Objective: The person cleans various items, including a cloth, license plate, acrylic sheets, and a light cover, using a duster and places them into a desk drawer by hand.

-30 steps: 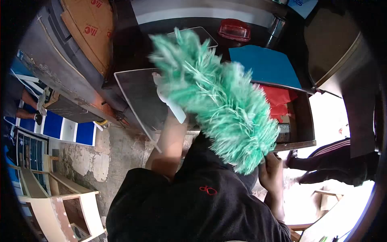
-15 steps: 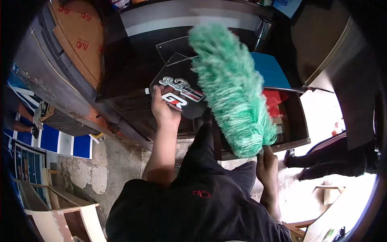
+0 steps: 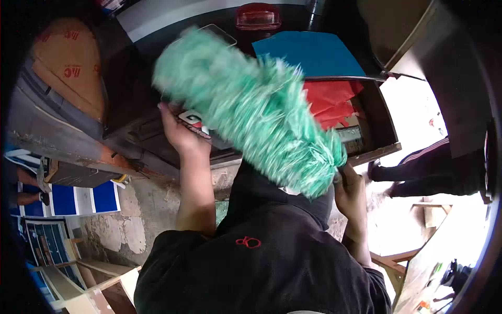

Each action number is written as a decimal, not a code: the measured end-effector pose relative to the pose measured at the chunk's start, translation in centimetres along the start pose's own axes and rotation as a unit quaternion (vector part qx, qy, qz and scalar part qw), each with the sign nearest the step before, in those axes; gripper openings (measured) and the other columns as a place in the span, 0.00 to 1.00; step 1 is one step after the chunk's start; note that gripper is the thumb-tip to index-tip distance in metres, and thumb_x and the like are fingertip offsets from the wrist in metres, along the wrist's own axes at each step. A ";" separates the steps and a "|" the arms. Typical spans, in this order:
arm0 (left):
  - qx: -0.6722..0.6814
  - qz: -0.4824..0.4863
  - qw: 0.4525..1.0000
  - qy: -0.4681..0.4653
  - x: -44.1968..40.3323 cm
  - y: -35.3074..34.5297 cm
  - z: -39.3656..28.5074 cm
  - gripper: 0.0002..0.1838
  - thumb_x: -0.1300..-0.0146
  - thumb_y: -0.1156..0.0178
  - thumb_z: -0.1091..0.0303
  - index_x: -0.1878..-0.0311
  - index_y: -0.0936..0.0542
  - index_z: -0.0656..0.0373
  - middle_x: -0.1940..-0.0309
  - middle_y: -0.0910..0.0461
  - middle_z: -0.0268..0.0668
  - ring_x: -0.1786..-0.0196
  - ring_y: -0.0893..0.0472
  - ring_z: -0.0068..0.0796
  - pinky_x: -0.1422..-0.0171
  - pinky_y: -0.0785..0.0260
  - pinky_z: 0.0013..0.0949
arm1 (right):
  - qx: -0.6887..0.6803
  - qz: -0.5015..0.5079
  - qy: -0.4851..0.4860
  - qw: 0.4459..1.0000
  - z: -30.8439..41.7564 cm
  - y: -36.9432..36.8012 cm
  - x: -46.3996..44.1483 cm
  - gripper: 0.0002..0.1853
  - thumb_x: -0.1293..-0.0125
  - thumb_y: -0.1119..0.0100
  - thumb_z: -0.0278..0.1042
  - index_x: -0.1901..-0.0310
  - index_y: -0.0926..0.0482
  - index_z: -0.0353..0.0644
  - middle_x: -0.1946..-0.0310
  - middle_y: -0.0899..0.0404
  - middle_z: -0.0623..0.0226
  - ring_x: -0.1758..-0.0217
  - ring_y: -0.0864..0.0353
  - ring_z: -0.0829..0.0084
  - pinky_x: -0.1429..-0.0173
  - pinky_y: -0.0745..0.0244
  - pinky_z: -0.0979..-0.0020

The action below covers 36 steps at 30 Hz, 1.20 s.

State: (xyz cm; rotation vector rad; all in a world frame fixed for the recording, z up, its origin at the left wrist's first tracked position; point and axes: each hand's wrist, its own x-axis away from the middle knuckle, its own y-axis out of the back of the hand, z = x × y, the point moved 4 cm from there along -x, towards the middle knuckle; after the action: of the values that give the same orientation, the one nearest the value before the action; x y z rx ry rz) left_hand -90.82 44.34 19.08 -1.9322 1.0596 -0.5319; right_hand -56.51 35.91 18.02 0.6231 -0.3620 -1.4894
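A fluffy green duster slants across the middle, blurred by motion at its far end. My right hand is closed round its lower end. On the left, my left hand holds a dark plate with lettered stickers. The duster covers most of that plate, and the fingers beneath it are largely hidden. Behind the duster, an open drawer holds red sheets. A blue sheet lies above the drawer.
A clear red container stands at the back of the dark table. Cardboard leans at upper left. Another person's dark-trousered legs show at right, and a person's limbs at far left. Wooden frames stand at lower left.
My left hand has moved left with the plate. The duster, upright half a second ago, has swung left over it. The view has shifted, bringing the red container back into sight.
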 end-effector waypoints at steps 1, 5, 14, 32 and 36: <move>0.055 0.221 0.974 0.019 -1.5 2.7 0.5 0.24 0.31 0.58 0.46 0.56 0.24 0.58 0.57 0.22 0.40 0.55 0.23 0.35 0.45 0.32 0.39 | -0.037 -0.058 -0.004 0.998 0.2 0.5 -0.4 0.12 0.37 0.49 0.27 0.54 0.26 0.32 0.80 0.25 0.50 0.80 0.28 0.76 0.73 0.32 0.72; -0.009 0.158 0.986 0.058 0.0 -1.1 0.6 0.23 0.31 0.57 0.47 0.60 0.25 0.59 0.63 0.21 0.39 0.59 0.23 0.33 0.51 0.30 0.37 | 0.021 -0.033 -0.020 0.999 -0.7 2.8 0.4 0.10 0.35 0.48 0.28 0.56 0.25 0.30 0.79 0.24 0.55 0.76 0.31 0.83 0.72 0.33 0.74; -0.127 0.207 0.934 0.263 2.4 -3.3 5.8 0.15 0.32 0.53 0.60 0.52 0.29 0.61 0.63 0.21 0.44 0.59 0.20 0.40 0.56 0.26 0.40 | -0.314 -0.399 -0.082 0.858 -6.5 10.6 3.7 0.07 0.30 0.56 0.34 0.64 0.30 0.42 0.84 0.38 0.79 0.86 0.45 0.88 0.82 0.55 0.83; -0.081 -0.042 0.917 0.387 -1.8 -0.3 23.1 0.21 0.34 0.58 0.72 0.40 0.37 0.71 0.42 0.35 0.53 0.42 0.31 0.47 0.41 0.30 0.46 | -0.229 -0.415 -0.102 0.875 -11.5 10.7 6.9 0.13 0.39 0.51 0.26 0.54 0.28 0.32 0.75 0.27 0.68 0.72 0.32 0.82 0.70 0.35 0.76; -0.206 -0.050 0.907 0.364 -1.7 -1.4 22.7 0.26 0.35 0.51 0.67 0.35 0.41 0.65 0.40 0.38 0.50 0.41 0.34 0.43 0.39 0.34 0.46 | -0.365 -0.404 -0.064 0.836 -11.9 10.1 7.0 0.12 0.37 0.53 0.25 0.53 0.28 0.34 0.74 0.28 0.72 0.73 0.34 0.84 0.71 0.36 0.78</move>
State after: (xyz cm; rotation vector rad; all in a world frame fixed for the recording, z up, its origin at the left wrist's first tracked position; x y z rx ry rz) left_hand -75.53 56.90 7.79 -2.2137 1.6449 -1.2342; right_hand -40.92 30.66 13.42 0.0197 0.4477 -2.2985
